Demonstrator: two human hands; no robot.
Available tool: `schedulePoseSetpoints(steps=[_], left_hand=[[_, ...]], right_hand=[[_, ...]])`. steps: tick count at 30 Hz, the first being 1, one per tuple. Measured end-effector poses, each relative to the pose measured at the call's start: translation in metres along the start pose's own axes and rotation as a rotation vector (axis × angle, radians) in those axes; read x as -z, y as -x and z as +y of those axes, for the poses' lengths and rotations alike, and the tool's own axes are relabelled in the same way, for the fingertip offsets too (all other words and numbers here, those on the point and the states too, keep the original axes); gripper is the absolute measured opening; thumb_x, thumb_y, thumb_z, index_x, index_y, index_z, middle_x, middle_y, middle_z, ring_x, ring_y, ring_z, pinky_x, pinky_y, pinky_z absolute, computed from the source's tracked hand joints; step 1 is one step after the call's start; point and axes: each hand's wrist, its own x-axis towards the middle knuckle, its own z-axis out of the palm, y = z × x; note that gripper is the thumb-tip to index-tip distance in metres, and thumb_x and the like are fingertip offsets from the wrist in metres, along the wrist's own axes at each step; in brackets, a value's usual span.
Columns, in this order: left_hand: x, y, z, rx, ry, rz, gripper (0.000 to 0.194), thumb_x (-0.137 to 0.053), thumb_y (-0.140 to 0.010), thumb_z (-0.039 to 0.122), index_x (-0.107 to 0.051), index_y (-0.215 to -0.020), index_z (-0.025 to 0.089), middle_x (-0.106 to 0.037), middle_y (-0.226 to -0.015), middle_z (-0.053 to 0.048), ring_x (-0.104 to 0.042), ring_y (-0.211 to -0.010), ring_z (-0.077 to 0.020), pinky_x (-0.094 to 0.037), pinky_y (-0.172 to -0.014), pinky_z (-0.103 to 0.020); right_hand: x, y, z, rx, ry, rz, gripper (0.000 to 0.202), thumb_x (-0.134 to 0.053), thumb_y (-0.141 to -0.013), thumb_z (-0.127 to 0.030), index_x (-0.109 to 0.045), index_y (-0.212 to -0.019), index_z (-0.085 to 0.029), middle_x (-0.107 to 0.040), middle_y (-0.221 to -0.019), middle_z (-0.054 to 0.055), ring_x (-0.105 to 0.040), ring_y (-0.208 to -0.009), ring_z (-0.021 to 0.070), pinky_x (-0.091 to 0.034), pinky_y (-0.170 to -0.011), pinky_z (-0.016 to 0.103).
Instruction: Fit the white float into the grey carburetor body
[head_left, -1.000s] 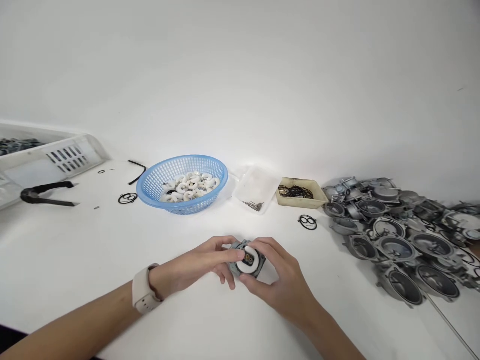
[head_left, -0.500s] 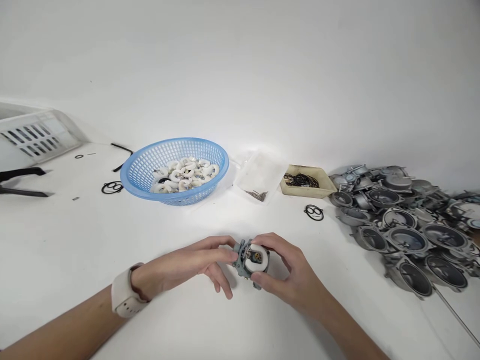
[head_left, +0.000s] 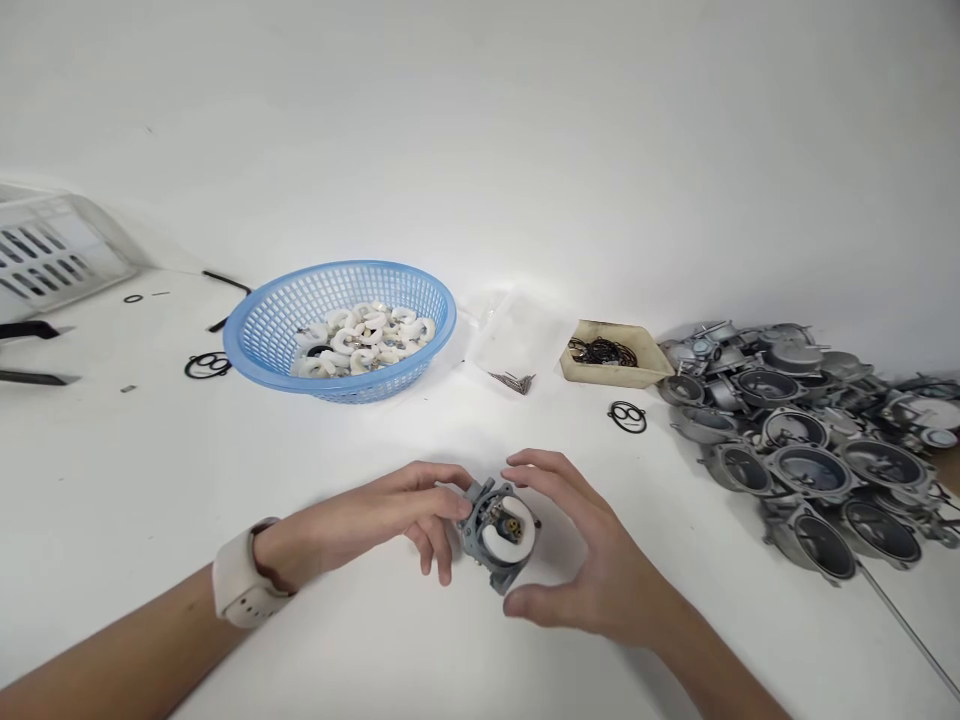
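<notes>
A grey metal carburetor body (head_left: 474,545) is on the white table in front of me, its open side facing up. Seated in it is a white C-shaped float (head_left: 525,540) around brass parts. My left hand (head_left: 390,515), with a watch on the wrist, grips the body's left side between thumb and fingers. To the right, my right hand (head_left: 581,550) is spread apart around the body, thumb and fingers clear of it, holding nothing.
A blue basket (head_left: 259,372) holds several white floats. Beside it are a clear tray (head_left: 517,340) with small pins and a cream box (head_left: 637,375) of black rings. Grey metal bowls (head_left: 814,470) are heaped at right. Loose black gaskets (head_left: 627,417) lie nearby. A white crate (head_left: 90,255) stands at far left.
My right hand has let go of the float and carburetor body and opened outward. My left hand stays on the body. The whole view has shifted slightly.
</notes>
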Motion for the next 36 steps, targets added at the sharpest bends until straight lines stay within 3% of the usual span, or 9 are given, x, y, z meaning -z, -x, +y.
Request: schedulePoseSetpoints(steps=[4, 8, 11, 13, 16, 20, 24, 31, 36], left_hand=[[-0.003, 0.002, 0.0, -0.006, 0.006, 0.023, 0.061, -0.075, -0.086, 0.056, -0.057, -0.131, 0.019, -0.077, -0.084, -0.006, -0.075, -0.071, -0.0252, -0.053, -0.07, -0.036], [-0.008, 0.001, 0.005, -0.07, -0.035, -0.06, 0.045, -0.066, -0.092, 0.059, -0.069, -0.109, 0.017, -0.076, -0.086, -0.007, -0.071, -0.071, -0.0224, -0.053, -0.068, -0.034], [-0.009, 0.0, 0.009, -0.123, -0.065, -0.164, 0.05, -0.055, -0.098, 0.062, -0.074, -0.095, 0.015, -0.075, -0.088, -0.009, -0.069, -0.072, -0.0209, -0.052, -0.066, -0.031], [-0.01, 0.0, 0.01, -0.165, -0.068, -0.188, 0.052, -0.054, -0.099, 0.063, -0.075, -0.104, 0.016, -0.075, -0.092, -0.01, -0.068, -0.076, -0.0208, -0.051, -0.065, -0.03], [-0.009, 0.001, 0.008, -0.225, -0.079, -0.206, 0.051, -0.072, -0.091, 0.058, -0.069, -0.126, 0.022, -0.072, -0.104, -0.008, -0.066, -0.085, -0.0203, -0.051, -0.067, -0.028], [-0.011, 0.001, 0.001, -0.222, -0.056, -0.188, 0.073, -0.089, -0.079, 0.046, -0.057, -0.141, 0.028, -0.069, -0.116, -0.008, -0.065, -0.095, -0.0209, -0.051, -0.076, -0.029], [-0.015, 0.002, 0.001, -0.264, -0.007, -0.183, 0.069, -0.089, -0.08, 0.041, -0.056, -0.14, 0.027, -0.068, -0.117, -0.007, -0.064, -0.1, -0.0215, -0.05, -0.087, -0.033], [-0.025, 0.001, 0.004, -0.342, -0.005, -0.157, 0.047, -0.085, -0.084, 0.034, -0.063, -0.124, 0.022, -0.066, -0.104, -0.002, -0.061, -0.096, -0.0185, -0.049, -0.081, -0.028], [-0.025, 0.002, 0.006, -0.331, 0.042, -0.207, 0.046, -0.083, -0.081, 0.029, -0.067, -0.124, 0.021, -0.068, -0.109, -0.004, -0.064, -0.099, -0.0204, -0.053, -0.082, -0.029]], right_hand=[[0.003, 0.0, -0.007, 0.017, -0.03, -0.113, 0.092, -0.096, -0.068, -0.034, -0.052, -0.15, -0.035, -0.055, -0.149, 0.009, -0.058, -0.134, 0.0312, -0.051, -0.112, 0.045], [-0.003, 0.0, -0.013, 0.053, -0.075, -0.058, 0.081, -0.092, -0.071, -0.018, -0.057, -0.142, -0.035, -0.065, -0.135, 0.004, -0.065, -0.12, 0.0249, -0.055, -0.103, 0.036], [-0.008, 0.001, -0.011, 0.082, -0.037, -0.013, 0.081, -0.093, -0.069, -0.016, -0.056, -0.138, -0.037, -0.065, -0.128, 0.002, -0.065, -0.115, 0.0235, -0.055, -0.098, 0.034], [-0.011, 0.002, -0.008, 0.086, 0.024, 0.024, 0.079, -0.093, -0.068, -0.017, -0.056, -0.135, -0.036, -0.065, -0.125, 0.002, -0.065, -0.112, 0.0242, -0.055, -0.094, 0.035], [-0.015, 0.002, -0.005, 0.079, 0.146, 0.089, 0.074, -0.096, -0.066, -0.023, -0.055, -0.127, -0.033, -0.066, -0.118, 0.002, -0.066, -0.102, 0.0253, -0.056, -0.086, 0.037], [-0.021, -0.001, -0.004, 0.173, 0.28, 0.196, 0.078, -0.101, -0.058, -0.037, -0.052, -0.119, -0.03, -0.066, -0.107, 0.002, -0.066, -0.088, 0.0238, -0.054, -0.076, 0.036], [-0.027, -0.001, -0.004, 0.224, 0.378, 0.295, 0.075, -0.096, -0.063, -0.043, -0.051, -0.121, -0.029, -0.066, -0.106, 0.004, -0.065, -0.086, 0.0239, -0.053, -0.077, 0.038], [-0.04, 0.0, -0.005, 0.252, 0.457, 0.411, 0.064, -0.086, -0.067, -0.036, -0.052, -0.12, -0.025, -0.065, -0.1, 0.005, -0.064, -0.085, 0.0248, -0.053, -0.078, 0.041], [-0.033, 0.007, -0.007, 0.191, 0.338, 0.317, 0.096, -0.096, -0.055, -0.046, -0.049, -0.137, -0.028, -0.062, -0.118, 0.008, -0.065, -0.102, 0.0299, -0.058, -0.088, 0.044]])
